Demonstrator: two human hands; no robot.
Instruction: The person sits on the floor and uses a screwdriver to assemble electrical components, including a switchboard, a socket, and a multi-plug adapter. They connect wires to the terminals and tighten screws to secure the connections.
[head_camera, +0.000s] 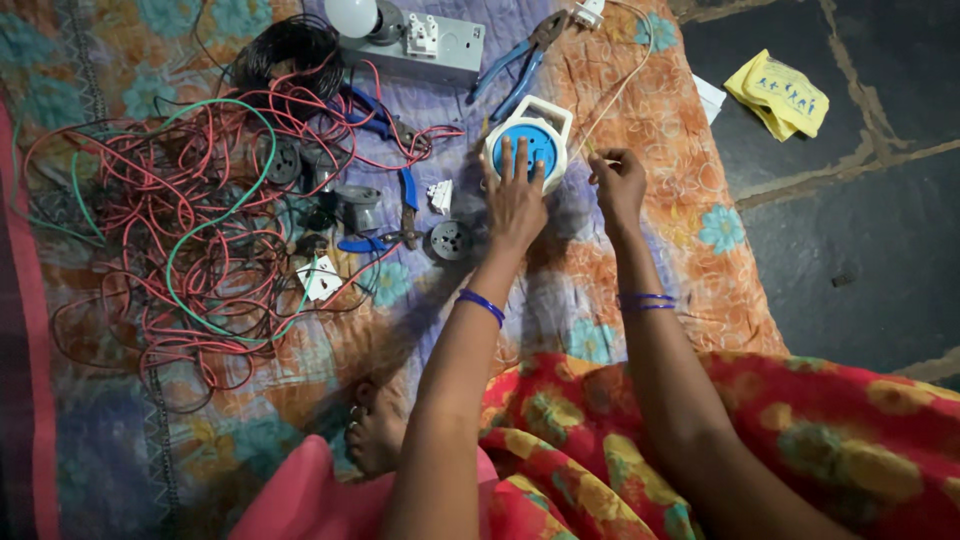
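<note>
Blue-and-white round plastic cord reel (527, 142) lay pinned under the flat, spread left hand (514, 197), steadying it; beside it, the right hand (617, 183) pinched its thin white cord (622, 88).

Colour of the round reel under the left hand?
Cord reel: blue face, white casing and handle. Head view.

1 blue-white cord reel (528, 145), 1 bulb (352, 15), 1 blue pliers (520, 62), 2 round sockets (450, 240) – 1 yellow cloth (780, 95)

The round blue-and-white extension reel (528, 145) is smooth, slightly glossy plastic. Under it lies a matt, floral-printed orange cloth sheet (690, 160). The blue-handled pliers (520, 60) have dull metal jaws; the red wires (170, 200) wear shiny plastic insulation.
</note>
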